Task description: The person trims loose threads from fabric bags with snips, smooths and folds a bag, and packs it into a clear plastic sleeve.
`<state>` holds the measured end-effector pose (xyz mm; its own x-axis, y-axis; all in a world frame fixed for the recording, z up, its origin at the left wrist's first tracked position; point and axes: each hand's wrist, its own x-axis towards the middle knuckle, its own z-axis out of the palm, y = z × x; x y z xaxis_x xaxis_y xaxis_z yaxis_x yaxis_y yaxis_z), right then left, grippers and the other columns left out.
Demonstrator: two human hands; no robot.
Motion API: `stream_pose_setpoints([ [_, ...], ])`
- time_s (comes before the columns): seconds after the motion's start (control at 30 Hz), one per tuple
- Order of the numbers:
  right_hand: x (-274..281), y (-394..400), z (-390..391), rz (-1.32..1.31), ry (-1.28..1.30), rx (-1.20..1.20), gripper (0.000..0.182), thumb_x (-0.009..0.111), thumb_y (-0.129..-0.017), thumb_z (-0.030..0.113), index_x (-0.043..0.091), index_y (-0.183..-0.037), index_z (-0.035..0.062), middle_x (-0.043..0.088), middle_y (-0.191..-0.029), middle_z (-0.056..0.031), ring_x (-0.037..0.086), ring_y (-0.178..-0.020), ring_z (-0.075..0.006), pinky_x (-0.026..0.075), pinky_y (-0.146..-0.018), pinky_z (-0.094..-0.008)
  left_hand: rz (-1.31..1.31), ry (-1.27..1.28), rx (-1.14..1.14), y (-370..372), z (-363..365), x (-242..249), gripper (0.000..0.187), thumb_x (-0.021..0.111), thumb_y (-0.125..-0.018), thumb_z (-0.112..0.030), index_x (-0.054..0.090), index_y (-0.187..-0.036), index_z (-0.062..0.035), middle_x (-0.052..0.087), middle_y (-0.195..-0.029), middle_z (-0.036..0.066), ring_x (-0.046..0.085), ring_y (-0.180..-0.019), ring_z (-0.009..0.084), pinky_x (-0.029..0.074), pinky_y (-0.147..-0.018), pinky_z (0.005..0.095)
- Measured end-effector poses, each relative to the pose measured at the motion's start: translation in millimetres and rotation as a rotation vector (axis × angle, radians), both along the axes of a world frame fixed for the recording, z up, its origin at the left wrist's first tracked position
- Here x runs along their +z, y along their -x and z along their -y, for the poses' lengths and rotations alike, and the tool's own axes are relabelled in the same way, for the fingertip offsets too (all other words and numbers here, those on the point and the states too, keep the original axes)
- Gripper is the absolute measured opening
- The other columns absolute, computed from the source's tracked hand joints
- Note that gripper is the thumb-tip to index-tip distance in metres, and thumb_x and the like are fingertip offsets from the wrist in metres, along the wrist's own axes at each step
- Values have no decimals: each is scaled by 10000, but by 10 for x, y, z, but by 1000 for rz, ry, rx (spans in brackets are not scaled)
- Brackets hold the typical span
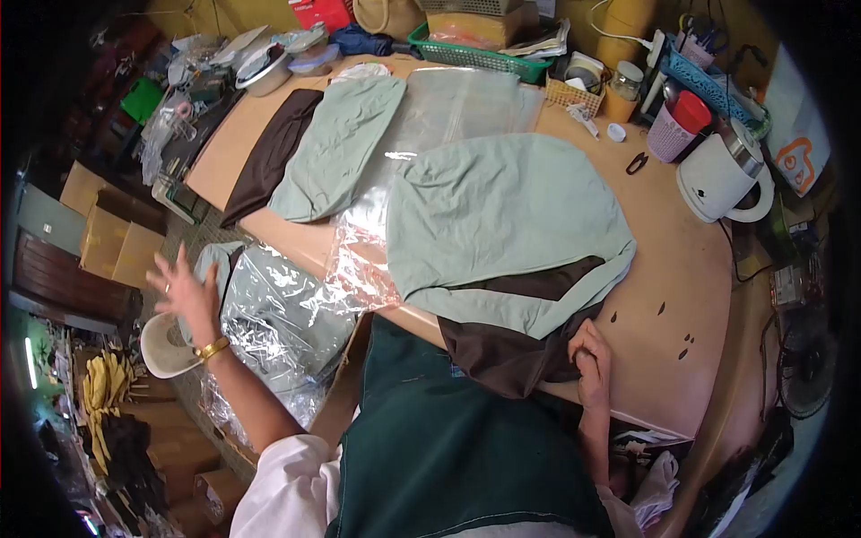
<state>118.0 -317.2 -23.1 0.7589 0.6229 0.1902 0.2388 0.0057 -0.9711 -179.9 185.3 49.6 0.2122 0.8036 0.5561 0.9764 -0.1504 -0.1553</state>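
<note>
My left hand [186, 296] is raised off the table's left side, fingers spread, with nothing in it. Beneath and beside it are clear plastic-wrapped bundles [287, 314] of pale green cloth. On the table in front of me lies a wide pale green cloth piece [511, 206] joined to dark brown cloth [502, 354], which hangs over the front edge. My right hand [589, 363] is closed on the brown cloth at its right end; the fingertips are partly hidden. Under the green piece, clear plastic bags [448, 108] are spread out.
A folded pale green cloth [345, 148] and a dark brown cloth [280, 152] lie at the back left. A white kettle [717, 179], a pink basket [673, 133] and a green tray [484, 61] stand along the table's far and right sides. Cardboard boxes [112, 224] are at left.
</note>
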Motion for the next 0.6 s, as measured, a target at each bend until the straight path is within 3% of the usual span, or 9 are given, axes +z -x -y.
stream_pose_setpoints([
  [0.1,-7,15,-55,268,29,2,336,709,-733,240,452,-711,24,380,-740,-67,408,-666,-179,309,-608,-292,130,-155,-363,-790,430,10,699,763,-758,-386,483,-1392,-301,206,-1583,122,130,-1438,468,205,-990,763],
  [0.13,57,43,-93,309,85,10,414,812,-649,211,448,-719,25,388,-749,-77,437,-662,-215,338,-595,-316,148,-179,-473,-1039,616,4,674,757,-773,-370,490,-1387,-291,261,-1561,136,158,-1431,471,215,-996,745],
  [0.17,42,77,-107,318,94,-8,414,812,-649,211,448,-719,25,388,-749,-77,437,-662,-215,338,-595,-316,220,-130,-694,-1285,834,-6,606,791,-746,-241,566,-1307,-195,402,-1453,184,271,-1392,446,290,-1041,623],
  [0.2,-8,103,-106,339,184,-28,371,799,-645,146,456,-717,23,403,-753,-88,453,-667,-239,358,-594,-333,379,-69,-1002,-1562,1059,0,524,793,-710,-105,623,-1206,-119,509,-1321,196,430,-1293,397,374,-1024,492],
  [0.23,-21,123,-95,358,275,-50,335,786,-641,81,465,-715,20,418,-757,-99,470,-673,-263,377,-592,-349,459,254,-1171,-1736,1225,-186,428,772,-703,-46,655,-1114,-70,547,-1263,192,535,-1179,357,432,-969,417],
  [0.3,22,119,-90,353,298,-47,290,748,-656,56,468,-713,6,450,-776,-119,492,-688,-294,406,-603,-372,436,526,-1445,-2132,1826,-301,306,752,-733,-68,636,-1015,-34,580,-1171,171,573,-1089,350,477,-893,403],
  [0.47,39,79,-67,323,327,-54,185,654,-698,16,574,-862,-13,503,-816,-139,550,-741,-325,445,-653,-382,106,679,-1559,-2684,2366,-560,298,743,-762,-182,605,-1005,-77,593,-997,130,594,-945,335,497,-769,415],
  [0.53,116,19,-60,336,418,-87,229,629,-714,4,619,-942,1,521,-833,-145,563,-761,-336,458,-675,-392,-12,682,-1571,-2816,2354,-571,261,731,-774,-184,612,-976,-71,609,-948,125,611,-901,330,502,-740,417],
  [0.6,407,-277,-111,445,406,-6,403,564,-738,-27,645,-1110,102,572,-905,-151,583,-847,-354,472,-748,-406,-163,681,-1561,-2942,2265,-504,191,704,-795,-172,624,-920,-51,634,-861,132,630,-799,347,510,-699,426],
])
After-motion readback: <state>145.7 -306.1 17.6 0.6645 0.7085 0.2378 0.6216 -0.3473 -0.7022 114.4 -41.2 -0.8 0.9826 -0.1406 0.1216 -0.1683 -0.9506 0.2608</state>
